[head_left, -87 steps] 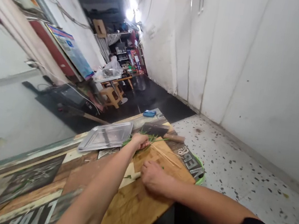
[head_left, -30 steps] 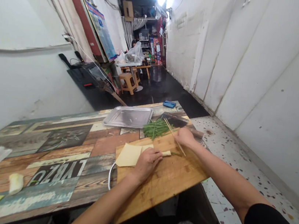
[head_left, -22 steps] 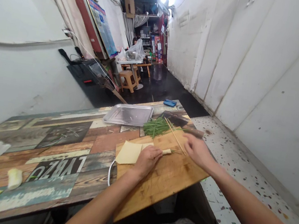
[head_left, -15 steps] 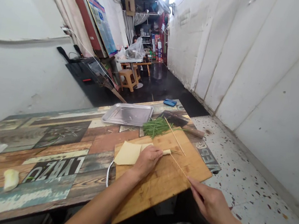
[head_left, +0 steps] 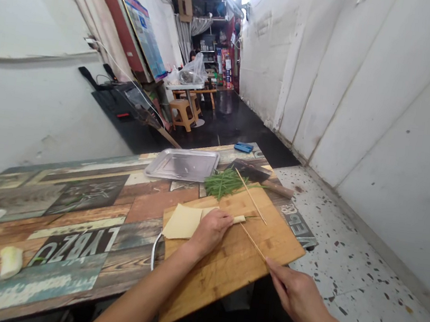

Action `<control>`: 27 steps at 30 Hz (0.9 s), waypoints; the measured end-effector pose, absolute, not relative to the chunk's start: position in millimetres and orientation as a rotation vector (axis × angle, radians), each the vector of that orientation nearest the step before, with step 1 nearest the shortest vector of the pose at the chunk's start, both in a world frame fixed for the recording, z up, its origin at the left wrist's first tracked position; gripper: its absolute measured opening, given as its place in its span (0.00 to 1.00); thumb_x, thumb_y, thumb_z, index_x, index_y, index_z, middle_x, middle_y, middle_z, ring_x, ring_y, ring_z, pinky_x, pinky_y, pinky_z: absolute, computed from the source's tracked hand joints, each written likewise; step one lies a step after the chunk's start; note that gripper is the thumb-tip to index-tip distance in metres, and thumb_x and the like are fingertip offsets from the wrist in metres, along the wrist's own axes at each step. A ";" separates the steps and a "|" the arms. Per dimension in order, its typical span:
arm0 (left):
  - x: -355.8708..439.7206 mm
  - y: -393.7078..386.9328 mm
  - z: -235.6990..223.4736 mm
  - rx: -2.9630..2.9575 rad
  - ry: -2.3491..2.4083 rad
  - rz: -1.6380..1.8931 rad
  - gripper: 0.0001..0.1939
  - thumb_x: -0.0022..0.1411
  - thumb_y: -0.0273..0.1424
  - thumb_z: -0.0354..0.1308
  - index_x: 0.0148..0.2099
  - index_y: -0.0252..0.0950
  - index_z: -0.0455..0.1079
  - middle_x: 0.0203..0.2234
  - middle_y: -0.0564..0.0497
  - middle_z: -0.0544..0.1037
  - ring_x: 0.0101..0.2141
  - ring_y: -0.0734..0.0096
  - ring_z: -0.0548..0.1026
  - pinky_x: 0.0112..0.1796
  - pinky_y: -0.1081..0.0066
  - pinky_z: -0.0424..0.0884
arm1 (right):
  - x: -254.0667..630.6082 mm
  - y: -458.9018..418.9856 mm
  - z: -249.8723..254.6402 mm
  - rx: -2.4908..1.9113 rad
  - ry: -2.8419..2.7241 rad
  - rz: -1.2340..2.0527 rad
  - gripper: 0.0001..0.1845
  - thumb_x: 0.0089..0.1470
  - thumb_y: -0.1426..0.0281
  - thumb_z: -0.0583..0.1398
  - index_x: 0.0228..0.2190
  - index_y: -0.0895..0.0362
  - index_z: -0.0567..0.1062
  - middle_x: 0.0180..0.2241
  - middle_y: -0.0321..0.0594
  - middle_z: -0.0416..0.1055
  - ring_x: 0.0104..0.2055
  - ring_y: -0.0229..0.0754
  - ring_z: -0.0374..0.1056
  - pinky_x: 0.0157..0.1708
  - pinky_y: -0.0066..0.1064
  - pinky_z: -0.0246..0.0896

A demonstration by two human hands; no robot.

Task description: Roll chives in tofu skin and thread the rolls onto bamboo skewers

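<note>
My left hand (head_left: 211,232) is closed on a small roll of pale yellow tofu skin (head_left: 239,219), with thin green ends poking out to the right. It rests on the wooden cutting board (head_left: 217,284). Flat square tofu skin sheets (head_left: 182,221) lie just left of that hand. My right hand (head_left: 295,289), at the board's near right edge, pinches a thin bamboo skewer (head_left: 255,242). The skewer's far tip reaches up to the near side of the roll; whether it pierces the roll I cannot tell. Another skewer (head_left: 252,198) lies across the board beyond the roll.
Cut green stalks (head_left: 222,184) are heaped at the board's far edge. Beside them lies a cleaver (head_left: 251,171), handle to the right. A metal tray (head_left: 181,165) and a blue box (head_left: 243,147) sit farther back. Pale vegetable pieces (head_left: 11,262) lie at the left of the patterned table.
My right hand has moved slightly left. The skewer's tip has shifted from near the roll's outer end to closer to my left fingers. My left hand keeps its hold.
</note>
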State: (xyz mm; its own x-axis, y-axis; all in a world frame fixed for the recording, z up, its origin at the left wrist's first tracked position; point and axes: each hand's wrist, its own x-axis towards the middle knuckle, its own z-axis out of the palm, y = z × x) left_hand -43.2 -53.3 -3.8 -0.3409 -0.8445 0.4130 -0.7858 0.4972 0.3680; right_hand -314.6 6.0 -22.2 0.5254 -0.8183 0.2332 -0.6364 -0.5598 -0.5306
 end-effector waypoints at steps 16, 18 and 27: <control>-44.1 -53.4 0.5 1.351 -2.221 -0.155 0.17 0.70 0.30 0.46 0.37 0.34 0.75 0.30 0.47 0.76 0.33 0.68 0.70 0.35 0.70 0.63 | -309.7 8.8 -22.1 -2.416 1.181 -0.727 0.21 0.64 0.70 0.47 0.50 0.60 0.74 0.41 0.47 0.78 0.37 0.43 0.76 0.35 0.28 0.72; -44.4 -53.3 1.4 1.365 -2.232 -0.155 0.17 0.70 0.30 0.45 0.37 0.33 0.75 0.30 0.47 0.75 0.33 0.68 0.70 0.35 0.70 0.63 | -309.4 8.9 -22.5 -2.430 1.173 -0.746 0.21 0.64 0.70 0.47 0.50 0.61 0.74 0.41 0.48 0.77 0.37 0.44 0.76 0.35 0.28 0.72; -44.4 -54.8 2.4 1.384 -2.249 -0.147 0.16 0.70 0.30 0.46 0.37 0.33 0.75 0.31 0.47 0.75 0.33 0.69 0.70 0.35 0.70 0.63 | -307.6 11.1 -17.6 -2.425 1.177 -0.773 0.21 0.63 0.71 0.47 0.48 0.62 0.75 0.39 0.48 0.78 0.37 0.44 0.76 0.35 0.29 0.73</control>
State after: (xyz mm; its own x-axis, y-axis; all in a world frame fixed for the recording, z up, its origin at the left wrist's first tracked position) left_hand -44.4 -54.8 2.4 -0.3642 -0.8627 0.3508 -0.8096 0.4795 0.3385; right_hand -307.6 11.1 -17.6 0.5101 -0.7966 0.3244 -0.6140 -0.6014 -0.5113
